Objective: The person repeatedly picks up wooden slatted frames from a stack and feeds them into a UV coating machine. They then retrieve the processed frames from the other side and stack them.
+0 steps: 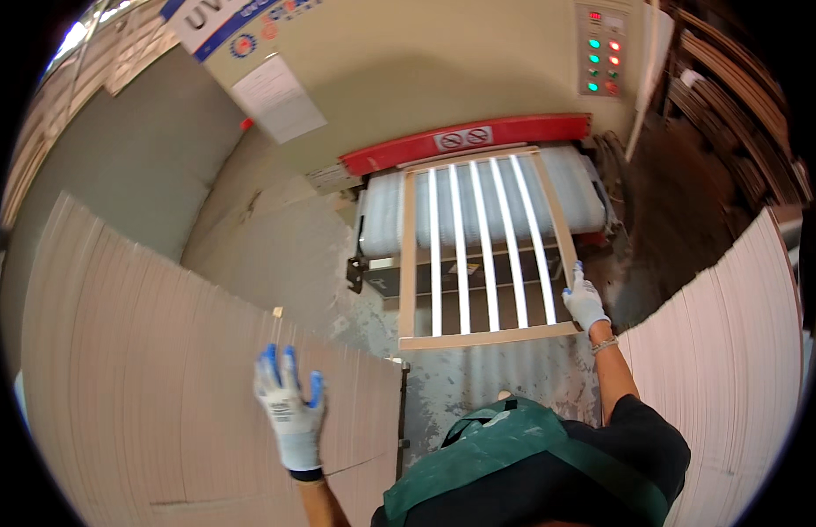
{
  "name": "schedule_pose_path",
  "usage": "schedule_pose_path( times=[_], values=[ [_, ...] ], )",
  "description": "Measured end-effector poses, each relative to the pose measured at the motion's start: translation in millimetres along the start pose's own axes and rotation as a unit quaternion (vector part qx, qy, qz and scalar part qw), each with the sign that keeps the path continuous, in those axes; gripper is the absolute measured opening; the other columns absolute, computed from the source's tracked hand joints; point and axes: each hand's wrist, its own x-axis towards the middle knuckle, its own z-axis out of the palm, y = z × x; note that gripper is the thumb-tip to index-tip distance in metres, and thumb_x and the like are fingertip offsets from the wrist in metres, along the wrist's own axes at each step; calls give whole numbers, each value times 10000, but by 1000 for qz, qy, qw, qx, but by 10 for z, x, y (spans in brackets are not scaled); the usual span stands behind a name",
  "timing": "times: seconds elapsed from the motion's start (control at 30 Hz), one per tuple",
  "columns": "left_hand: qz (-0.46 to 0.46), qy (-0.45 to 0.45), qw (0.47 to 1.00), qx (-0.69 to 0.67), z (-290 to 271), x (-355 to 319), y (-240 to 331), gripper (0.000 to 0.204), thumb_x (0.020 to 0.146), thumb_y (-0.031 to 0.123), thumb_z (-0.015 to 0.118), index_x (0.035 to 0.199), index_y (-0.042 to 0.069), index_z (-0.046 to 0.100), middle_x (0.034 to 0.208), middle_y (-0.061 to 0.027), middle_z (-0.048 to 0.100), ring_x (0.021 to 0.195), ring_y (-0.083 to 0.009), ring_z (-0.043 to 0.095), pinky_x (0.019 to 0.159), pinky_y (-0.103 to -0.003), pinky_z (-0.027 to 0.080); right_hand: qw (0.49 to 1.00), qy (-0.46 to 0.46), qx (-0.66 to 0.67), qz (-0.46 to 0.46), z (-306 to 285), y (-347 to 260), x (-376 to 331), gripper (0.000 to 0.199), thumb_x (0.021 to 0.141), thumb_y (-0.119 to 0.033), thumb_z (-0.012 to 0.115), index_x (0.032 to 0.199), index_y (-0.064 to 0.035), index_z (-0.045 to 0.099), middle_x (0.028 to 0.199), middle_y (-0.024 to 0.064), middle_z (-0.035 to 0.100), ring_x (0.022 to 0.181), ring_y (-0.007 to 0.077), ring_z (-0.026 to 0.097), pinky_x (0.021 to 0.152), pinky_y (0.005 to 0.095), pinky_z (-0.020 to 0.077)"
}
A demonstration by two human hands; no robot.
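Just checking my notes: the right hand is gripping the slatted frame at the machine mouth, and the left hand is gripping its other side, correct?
Not quite. In the head view the right hand does grip the slatted frame at the machine mouth, but the left hand is not on the frame: it is spread open over the board stack on the left.

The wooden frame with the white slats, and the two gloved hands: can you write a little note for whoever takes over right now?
Right hand: gloved, holding the right rail of the slatted frame near its near corner.
Left hand: gloved, fingers spread, flat on the stack of boards at left, gripping nothing.
Frame: far end on the machine's roller bed under the red guard, near end sticking out toward you.
Another stack stands at right.
Done: frame partly on the rollers.
Left: unclear which way it goes.
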Motion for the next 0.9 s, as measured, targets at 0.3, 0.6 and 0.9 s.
schedule_pose_path(
  times=[0.3,0.6,0.9],
  values=[
    [-64,267,828,490,-2661,6,-1008,583,988,280,650,1508,73,488,1561,-168,464,1468,-353,401,1214,-519,289,984,61,101,-131,397,93,612,846,870,-135,656,1582,25,228,1120,324,673,1047,479,650,927,528,516],
    [-258,134,733,615,-4082,-465,-1451,684,1024,569,490,1467,48,519,1433,-197,576,1333,-359,522,1134,-501,374,988,78,36,-128,209,-123,1441,805,867,-135,617,1565,46,260,1117,308,678,1067,446,655,974,491,511],
    [-262,148,817,492,-4203,-466,-1515,594,921,378,722,1409,79,561,1305,-177,647,1256,-356,586,1091,-470,419,961,190,-24,-199,-597,-1240,672,749,883,-200,701,1536,-28,376,1505,250,470,1362,417,484,1117,478,438]
  ],
)
